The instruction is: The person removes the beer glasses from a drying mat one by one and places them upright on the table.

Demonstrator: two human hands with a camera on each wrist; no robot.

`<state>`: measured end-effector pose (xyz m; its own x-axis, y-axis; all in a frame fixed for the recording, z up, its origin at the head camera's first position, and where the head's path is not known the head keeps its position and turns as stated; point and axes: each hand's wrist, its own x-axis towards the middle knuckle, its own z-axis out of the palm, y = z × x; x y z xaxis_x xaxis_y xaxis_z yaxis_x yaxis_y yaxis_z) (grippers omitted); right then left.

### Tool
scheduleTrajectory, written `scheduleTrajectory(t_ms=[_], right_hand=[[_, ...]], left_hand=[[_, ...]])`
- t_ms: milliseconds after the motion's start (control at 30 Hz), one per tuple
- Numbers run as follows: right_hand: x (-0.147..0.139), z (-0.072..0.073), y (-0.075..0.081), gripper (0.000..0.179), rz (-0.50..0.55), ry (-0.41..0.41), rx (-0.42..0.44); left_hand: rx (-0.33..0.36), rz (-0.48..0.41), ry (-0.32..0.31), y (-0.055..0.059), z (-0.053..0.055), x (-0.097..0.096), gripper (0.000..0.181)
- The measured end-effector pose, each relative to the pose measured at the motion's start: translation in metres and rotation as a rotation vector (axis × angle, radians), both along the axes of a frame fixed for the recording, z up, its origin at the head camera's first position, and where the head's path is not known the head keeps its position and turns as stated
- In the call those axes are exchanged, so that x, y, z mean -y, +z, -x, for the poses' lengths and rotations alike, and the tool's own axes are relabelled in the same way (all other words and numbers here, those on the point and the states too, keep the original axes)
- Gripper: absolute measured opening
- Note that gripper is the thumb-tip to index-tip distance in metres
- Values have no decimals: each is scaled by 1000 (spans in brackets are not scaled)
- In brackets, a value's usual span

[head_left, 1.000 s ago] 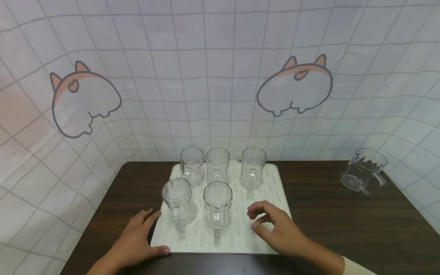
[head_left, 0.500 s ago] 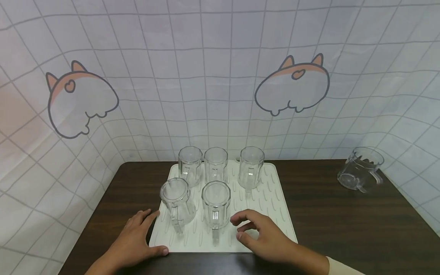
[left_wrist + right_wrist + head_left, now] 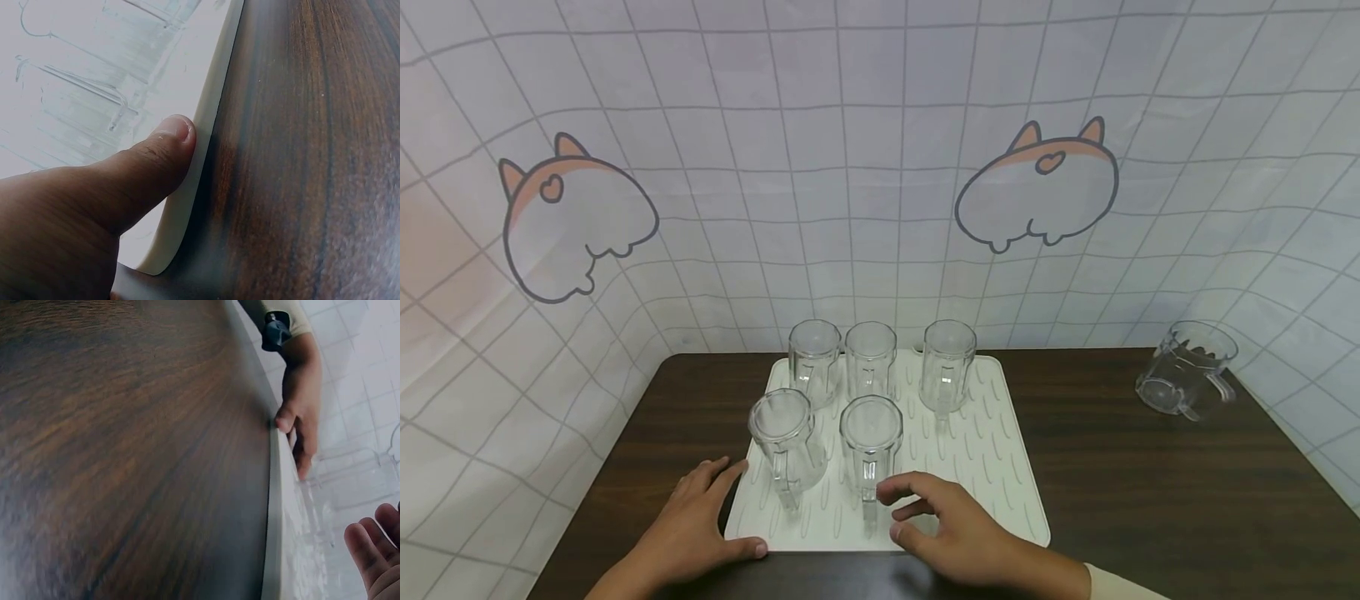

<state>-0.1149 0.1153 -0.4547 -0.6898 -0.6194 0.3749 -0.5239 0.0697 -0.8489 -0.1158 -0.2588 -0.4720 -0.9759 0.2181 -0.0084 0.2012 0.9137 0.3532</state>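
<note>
The left hand (image 3: 700, 518) is spread at the tray's (image 3: 973, 492) front-left corner, while the right hand (image 3: 957, 532), half-curled and empty, hangs beside the tray's front-middle mug (image 3: 871, 442), which its bump could topple.

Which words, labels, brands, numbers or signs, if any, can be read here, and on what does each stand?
None: no readable text shows on the glass mugs, white tray or table.
The gridded wall shows only two cartoon animals.
The black wrist gadget is too blurred to read.

Head view faces forward-down; near wrist views share the white mat (image 3: 958, 450)
</note>
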Motion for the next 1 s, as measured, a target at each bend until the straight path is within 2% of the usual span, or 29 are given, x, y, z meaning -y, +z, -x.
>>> scheduleTrajectory(t_ms=[233, 600, 800, 1000], right_hand=[[11, 0, -2, 33, 24, 10, -57], [26, 2, -9, 30, 52, -70, -82], [33, 2, -12, 28, 35, -140, -39], [35, 3, -14, 22, 31, -192, -84]], left_hand=[[8, -1, -1, 1, 0, 0, 119], [29, -8, 1, 2, 0, 0, 120], [34, -4, 2, 2, 1, 0, 120], [37, -3, 6, 2, 1, -1, 120]])
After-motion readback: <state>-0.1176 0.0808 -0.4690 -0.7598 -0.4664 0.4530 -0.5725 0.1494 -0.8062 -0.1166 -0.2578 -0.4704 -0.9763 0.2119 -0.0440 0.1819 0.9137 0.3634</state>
